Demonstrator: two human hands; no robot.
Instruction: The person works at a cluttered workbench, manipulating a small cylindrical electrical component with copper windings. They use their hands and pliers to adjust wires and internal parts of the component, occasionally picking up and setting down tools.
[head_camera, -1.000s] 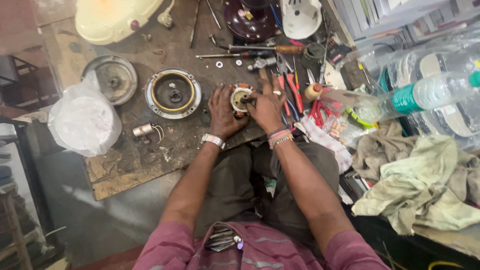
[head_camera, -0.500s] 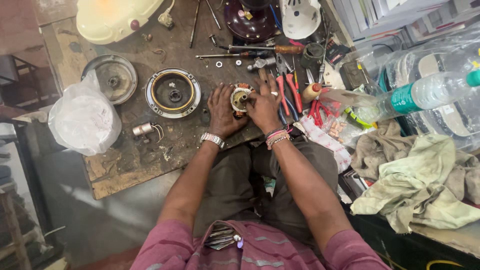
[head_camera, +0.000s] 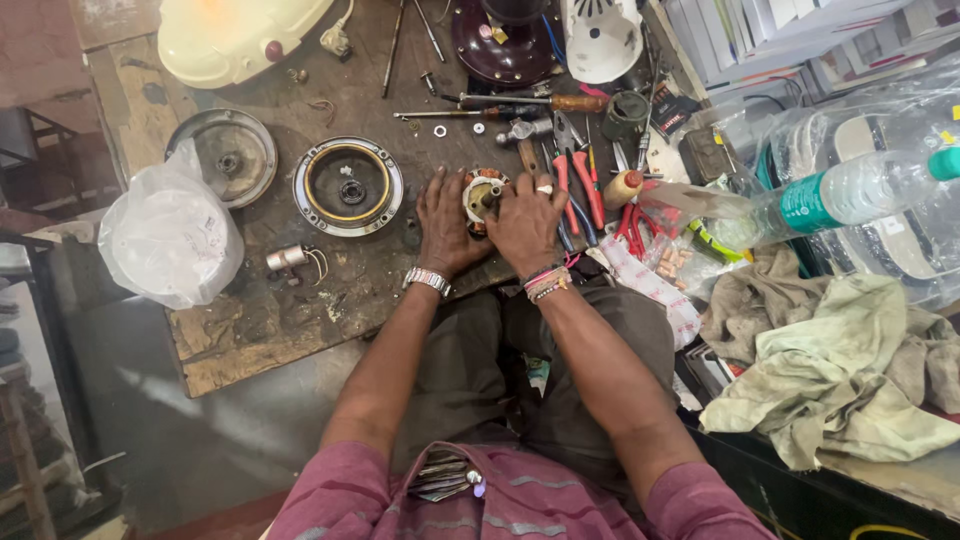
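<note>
A small round motor part (head_camera: 482, 190) with copper windings lies on the dark wooden workbench (head_camera: 270, 320). My left hand (head_camera: 442, 225) cups its left side, and a metal watch sits on that wrist. My right hand (head_camera: 525, 222) presses on its right side, with a ring on one finger and bands on the wrist. Both hands grip the part, and my fingers hide much of it.
A round metal housing (head_camera: 348, 185) and a grey cover (head_camera: 224, 152) lie to the left, beside a white plastic bag (head_camera: 168, 240). Red-handled pliers (head_camera: 582, 185), screwdrivers (head_camera: 520, 102) and washers lie behind. A plastic bottle (head_camera: 850, 190) and crumpled rags (head_camera: 840, 370) are on the right.
Both hands stay on the motor part with only slight finger shifts. The view has barely moved.
</note>
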